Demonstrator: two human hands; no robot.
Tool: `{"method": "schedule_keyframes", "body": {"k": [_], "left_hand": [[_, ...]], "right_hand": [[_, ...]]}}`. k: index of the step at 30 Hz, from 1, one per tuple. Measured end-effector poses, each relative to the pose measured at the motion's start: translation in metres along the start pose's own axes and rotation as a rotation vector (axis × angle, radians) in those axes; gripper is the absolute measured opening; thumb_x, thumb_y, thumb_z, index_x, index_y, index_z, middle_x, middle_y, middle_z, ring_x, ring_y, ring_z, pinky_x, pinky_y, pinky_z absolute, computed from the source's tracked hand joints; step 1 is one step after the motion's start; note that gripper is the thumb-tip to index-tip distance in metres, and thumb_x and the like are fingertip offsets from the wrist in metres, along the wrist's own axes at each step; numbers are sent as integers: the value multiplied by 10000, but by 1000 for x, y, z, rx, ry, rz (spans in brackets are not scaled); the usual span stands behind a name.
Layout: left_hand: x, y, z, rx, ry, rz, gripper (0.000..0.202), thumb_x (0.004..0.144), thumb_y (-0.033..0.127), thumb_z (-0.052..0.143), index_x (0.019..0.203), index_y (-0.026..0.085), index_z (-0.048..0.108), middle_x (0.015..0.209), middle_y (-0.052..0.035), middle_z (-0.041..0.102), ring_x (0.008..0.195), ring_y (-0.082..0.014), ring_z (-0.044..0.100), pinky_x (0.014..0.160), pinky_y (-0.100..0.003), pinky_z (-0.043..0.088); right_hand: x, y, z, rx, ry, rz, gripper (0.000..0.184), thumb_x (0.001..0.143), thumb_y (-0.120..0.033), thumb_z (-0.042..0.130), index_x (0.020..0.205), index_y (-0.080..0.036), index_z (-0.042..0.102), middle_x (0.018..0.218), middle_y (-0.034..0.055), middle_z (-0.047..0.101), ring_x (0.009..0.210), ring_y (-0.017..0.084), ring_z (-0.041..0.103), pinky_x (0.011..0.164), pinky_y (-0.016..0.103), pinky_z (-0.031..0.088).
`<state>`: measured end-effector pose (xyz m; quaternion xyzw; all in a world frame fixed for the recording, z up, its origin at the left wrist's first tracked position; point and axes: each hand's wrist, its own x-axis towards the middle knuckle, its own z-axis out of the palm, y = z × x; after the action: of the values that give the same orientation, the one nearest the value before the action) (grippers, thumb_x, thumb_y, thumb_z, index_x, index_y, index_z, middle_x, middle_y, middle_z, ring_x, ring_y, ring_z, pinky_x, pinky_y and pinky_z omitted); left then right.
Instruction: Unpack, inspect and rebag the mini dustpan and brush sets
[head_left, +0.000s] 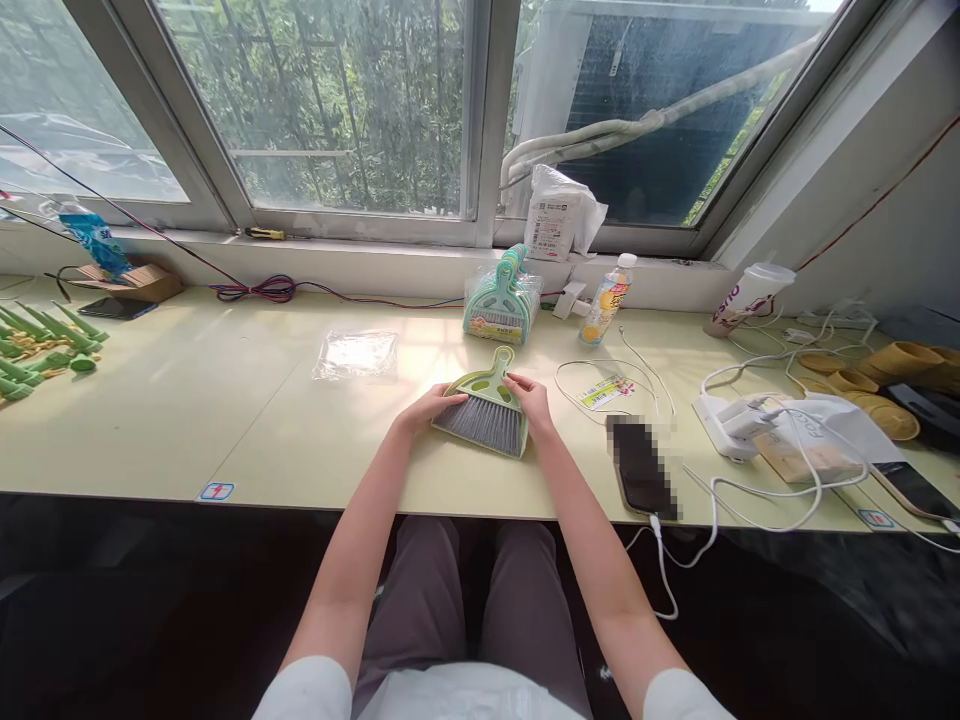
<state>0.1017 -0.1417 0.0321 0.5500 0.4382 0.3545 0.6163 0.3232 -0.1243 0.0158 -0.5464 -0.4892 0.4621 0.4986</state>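
A small green dustpan (517, 447) with a matching hand brush (484, 420) nested in it lies in front of me on the table, grey bristles toward me. My left hand (433, 402) grips its left side, thumb on top near the bristles. On the right side, my right hand (529, 398) closes around the edge beside the handle. Just behind stand several bagged dustpan-and-brush sets (501, 300) in green and teal. A clear plastic bag (356, 355) lies flat to the left. Right of my hands is a printed label card (601, 392).
A phone (641, 468) on a white charging cable lies at the right front edge. Behind it are a drink bottle (607, 300) and a paper cup (750, 298). A power strip (726, 425) with tangled cables sits right. Green plastic parts (45, 345) are piled far left.
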Motion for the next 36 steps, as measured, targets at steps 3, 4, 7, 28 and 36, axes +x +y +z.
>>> {"method": "schedule_keyframes", "body": {"k": [3,4,7,28,36], "left_hand": [[0,-1,1,-78,52,-2,485,687,430,777,1075,155,686,1033,-112,697,921,-263,646,769,-342,472],[1,-2,2,-106,75,11,490,700,444,770,1090,161,679,1037,-115,694,938,-270,647,780,-349,478],[5,-5,0,-161,185,85,496,735,493,739,1117,187,657,1079,-116,678,1028,-287,632,840,-363,483],[30,-23,-25,-251,632,138,364,795,415,660,1063,178,596,1086,-103,665,1009,-254,628,828,-353,497],[26,-19,-21,-227,638,109,362,784,414,666,1042,177,573,1074,-95,659,981,-238,627,820,-339,492]], "right_hand": [[2,1,-10,-380,187,-141,444,957,-426,374,1186,-184,668,1287,126,640,1253,249,532,1035,428,407],[3,2,-14,-541,290,-175,441,970,-378,337,1222,-189,645,1380,134,568,1338,261,442,1074,466,355],[9,8,-29,-919,534,-110,478,922,-275,434,1375,-141,508,1559,200,303,1465,317,179,1118,588,193],[20,25,-38,-967,459,35,377,909,-182,434,1225,-169,639,1405,156,524,1376,328,342,1071,473,276],[13,15,-38,-874,555,14,400,850,-75,384,1092,-207,674,1312,140,507,1170,263,522,952,404,395]]}}
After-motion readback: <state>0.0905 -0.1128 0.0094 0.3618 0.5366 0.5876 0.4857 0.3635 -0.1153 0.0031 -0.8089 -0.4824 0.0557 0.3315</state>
